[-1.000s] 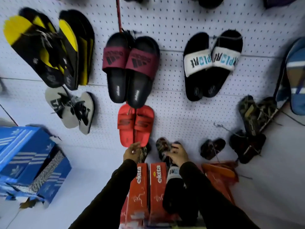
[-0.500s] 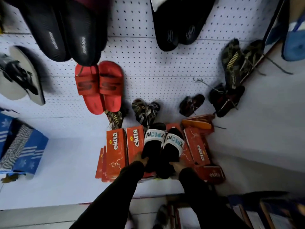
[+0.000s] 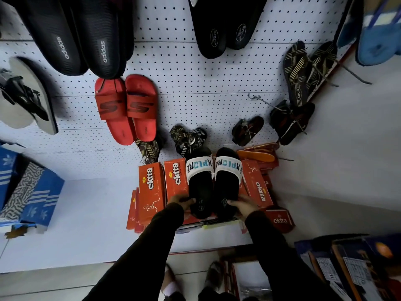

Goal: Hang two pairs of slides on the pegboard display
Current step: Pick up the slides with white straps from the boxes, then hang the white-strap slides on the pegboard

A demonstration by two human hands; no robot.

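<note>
From the head camera, both hands hold a pair of black slides with white EXPLORE straps [image 3: 213,183] at the heel ends, toes pointing up toward the white pegboard [image 3: 195,83]. The left hand [image 3: 181,202] has its fingers [image 3: 191,201] wrapped around the heel of the left slide, thumb across the footbed; the right hand [image 3: 244,205] has its fingers [image 3: 235,203] curled onto the heel of the right slide. The two slides lie side by side, touching, and rest on top of a row of orange ektta boxes [image 3: 152,187] stacked on a white shelf [image 3: 86,213] at the foot of the pegboard. Black sleeves cover both arms.

On the pegboard above, a pair of red slides [image 3: 127,109] hangs just left of centre, below a pair of black adidas slides [image 3: 82,40]. Another black pair [image 3: 223,33] hangs at top centre. Small dark sandals with gold stripes [image 3: 188,139] hang just above the held pair, and a larger striped pair [image 3: 303,70] hangs to the right. A grey flip-flop [image 3: 28,96] is at the far left. Bare metal hooks [image 3: 267,104] stick out near the dark sandals on the right. Blue shoe boxes [image 3: 28,192] sit on the shelf at left
</note>
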